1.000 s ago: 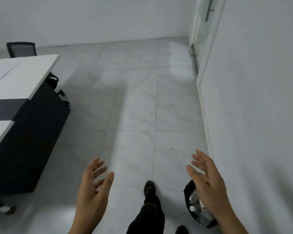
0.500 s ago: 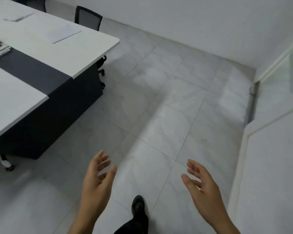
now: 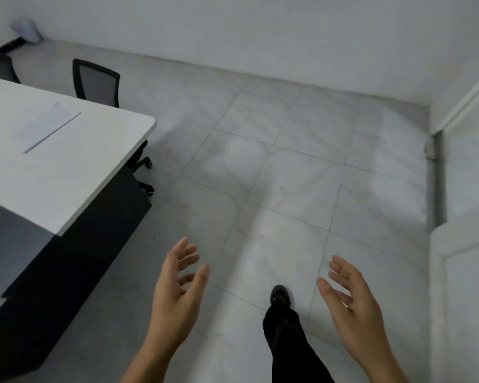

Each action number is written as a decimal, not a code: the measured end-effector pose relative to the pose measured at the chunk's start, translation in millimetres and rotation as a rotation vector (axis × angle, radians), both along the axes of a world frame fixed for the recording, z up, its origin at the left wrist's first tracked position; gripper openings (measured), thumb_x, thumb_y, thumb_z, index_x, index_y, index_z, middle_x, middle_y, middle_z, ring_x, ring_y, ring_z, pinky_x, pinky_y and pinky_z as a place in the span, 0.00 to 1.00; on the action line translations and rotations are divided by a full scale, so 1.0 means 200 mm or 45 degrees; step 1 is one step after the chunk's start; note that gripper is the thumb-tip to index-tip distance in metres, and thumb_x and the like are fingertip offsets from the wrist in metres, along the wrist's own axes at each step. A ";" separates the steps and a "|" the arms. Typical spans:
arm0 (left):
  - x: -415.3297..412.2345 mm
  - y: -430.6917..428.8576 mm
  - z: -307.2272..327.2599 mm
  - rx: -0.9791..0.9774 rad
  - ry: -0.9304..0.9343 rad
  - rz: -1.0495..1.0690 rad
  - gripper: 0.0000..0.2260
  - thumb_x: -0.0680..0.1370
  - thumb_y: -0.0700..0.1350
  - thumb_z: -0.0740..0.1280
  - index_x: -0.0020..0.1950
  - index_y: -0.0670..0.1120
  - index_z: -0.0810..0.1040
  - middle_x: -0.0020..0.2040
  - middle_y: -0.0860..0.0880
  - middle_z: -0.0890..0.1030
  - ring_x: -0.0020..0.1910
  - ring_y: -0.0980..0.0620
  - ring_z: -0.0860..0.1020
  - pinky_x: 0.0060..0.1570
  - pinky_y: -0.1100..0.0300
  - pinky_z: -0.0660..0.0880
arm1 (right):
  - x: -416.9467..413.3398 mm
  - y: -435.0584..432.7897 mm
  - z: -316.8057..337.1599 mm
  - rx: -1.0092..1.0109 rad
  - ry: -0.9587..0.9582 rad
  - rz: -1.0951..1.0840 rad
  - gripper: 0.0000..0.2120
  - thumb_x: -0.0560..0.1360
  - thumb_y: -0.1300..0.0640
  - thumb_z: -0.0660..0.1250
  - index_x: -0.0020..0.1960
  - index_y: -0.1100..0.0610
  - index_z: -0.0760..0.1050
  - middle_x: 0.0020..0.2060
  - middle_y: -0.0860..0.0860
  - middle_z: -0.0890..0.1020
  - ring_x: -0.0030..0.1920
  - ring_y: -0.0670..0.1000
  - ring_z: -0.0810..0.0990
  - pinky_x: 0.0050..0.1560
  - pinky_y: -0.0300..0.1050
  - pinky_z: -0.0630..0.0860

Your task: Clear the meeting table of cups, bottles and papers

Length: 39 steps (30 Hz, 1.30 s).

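While both hands, left (image 3: 177,294) and right (image 3: 353,302), hang spread and empty above the floor (image 3: 274,175), a paper sheet (image 3: 43,125) lies near the desk (image 3: 94,161) corner.

Both forearms raised in front of body, bare, holding nothing. Left hand (image 3: 177,288) palm turned inward, fingers spread and loosely bent, thumb apart. Right hand (image 3: 351,299) mirrors it, palm facing left hand, fingers relaxed, slightly splayed. Hands well apart. One leg (image 3: 291,344) in dark trousers forward between them, black shoe (image 3: 280,295) leading.
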State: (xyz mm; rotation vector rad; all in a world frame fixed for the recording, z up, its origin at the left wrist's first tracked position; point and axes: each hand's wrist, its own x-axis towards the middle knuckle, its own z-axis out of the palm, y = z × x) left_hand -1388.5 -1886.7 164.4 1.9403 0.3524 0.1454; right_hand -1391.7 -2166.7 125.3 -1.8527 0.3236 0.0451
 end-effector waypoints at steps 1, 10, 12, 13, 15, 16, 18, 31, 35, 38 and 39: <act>0.18 -0.01 0.01 0.018 -0.001 -0.013 0.25 0.76 0.50 0.67 0.72 0.57 0.66 0.64 0.58 0.75 0.62 0.59 0.76 0.56 0.57 0.77 | 0.19 -0.02 0.00 0.004 -0.007 0.008 0.22 0.77 0.54 0.70 0.70 0.48 0.71 0.65 0.41 0.77 0.61 0.34 0.75 0.53 0.31 0.71; 1.41 0.10 0.30 0.029 -0.121 0.179 0.28 0.75 0.51 0.66 0.75 0.54 0.64 0.64 0.58 0.75 0.61 0.61 0.76 0.55 0.60 0.74 | 1.82 0.10 0.34 -0.036 -0.096 0.335 0.24 0.78 0.51 0.69 0.72 0.45 0.69 0.66 0.36 0.75 0.64 0.34 0.74 0.57 0.33 0.72; 1.61 0.15 0.27 -0.024 -0.110 0.284 0.26 0.75 0.50 0.66 0.73 0.57 0.65 0.63 0.58 0.76 0.61 0.61 0.77 0.55 0.60 0.74 | 2.12 0.18 0.36 -0.048 -0.099 0.416 0.23 0.77 0.51 0.69 0.71 0.44 0.69 0.65 0.35 0.75 0.64 0.35 0.74 0.58 0.34 0.73; 1.72 0.17 0.24 -0.054 -0.100 0.330 0.26 0.74 0.50 0.66 0.72 0.58 0.65 0.63 0.58 0.77 0.60 0.61 0.77 0.55 0.59 0.74 | 2.26 0.21 0.35 -0.053 -0.096 0.445 0.23 0.77 0.51 0.69 0.71 0.44 0.69 0.65 0.35 0.75 0.64 0.36 0.74 0.59 0.35 0.74; 1.96 0.24 0.15 -0.099 -0.081 0.391 0.26 0.73 0.50 0.67 0.70 0.59 0.66 0.62 0.58 0.77 0.60 0.60 0.78 0.55 0.58 0.74 | 2.55 0.29 0.29 -0.060 -0.076 0.483 0.23 0.77 0.52 0.70 0.71 0.44 0.69 0.65 0.35 0.75 0.64 0.36 0.75 0.59 0.35 0.74; 2.09 0.28 0.10 -0.108 -0.081 0.410 0.25 0.73 0.49 0.67 0.70 0.59 0.67 0.62 0.57 0.77 0.60 0.59 0.78 0.55 0.58 0.74 | 2.70 0.34 0.25 -0.068 -0.070 0.497 0.23 0.77 0.52 0.70 0.71 0.44 0.69 0.65 0.35 0.75 0.63 0.36 0.75 0.58 0.34 0.74; 2.39 0.37 0.03 -0.111 -0.092 0.448 0.25 0.74 0.49 0.67 0.70 0.59 0.67 0.62 0.57 0.77 0.60 0.59 0.78 0.54 0.59 0.74 | 3.01 0.45 0.20 -0.080 -0.077 0.510 0.23 0.77 0.53 0.70 0.70 0.44 0.70 0.65 0.36 0.76 0.63 0.35 0.75 0.56 0.32 0.74; 4.51 0.99 0.25 -0.115 -0.196 0.392 0.22 0.76 0.51 0.68 0.70 0.57 0.69 0.62 0.56 0.78 0.61 0.55 0.78 0.53 0.60 0.75 | 4.98 1.02 0.43 0.009 -0.143 0.500 0.23 0.76 0.53 0.70 0.69 0.44 0.71 0.63 0.38 0.78 0.63 0.36 0.76 0.53 0.29 0.74; 5.05 1.18 0.16 -0.115 -0.209 0.485 0.22 0.73 0.56 0.69 0.67 0.63 0.70 0.62 0.54 0.78 0.61 0.53 0.79 0.54 0.57 0.75 | 5.56 1.24 0.31 0.010 -0.122 0.561 0.25 0.74 0.48 0.69 0.70 0.45 0.71 0.64 0.38 0.77 0.63 0.35 0.75 0.54 0.26 0.73; 5.43 1.35 0.10 -0.128 -0.166 0.591 0.23 0.73 0.55 0.71 0.67 0.61 0.70 0.62 0.53 0.78 0.61 0.52 0.79 0.54 0.56 0.76 | 6.05 1.45 0.25 -0.010 -0.103 0.685 0.25 0.75 0.50 0.70 0.71 0.44 0.70 0.66 0.38 0.76 0.64 0.34 0.74 0.57 0.32 0.74; 5.54 1.41 0.11 -0.144 -0.153 0.636 0.24 0.74 0.53 0.70 0.69 0.58 0.70 0.62 0.53 0.79 0.60 0.53 0.79 0.55 0.54 0.77 | 6.21 1.53 0.26 -0.014 -0.094 0.730 0.25 0.75 0.49 0.70 0.71 0.44 0.70 0.66 0.37 0.76 0.65 0.34 0.73 0.58 0.33 0.73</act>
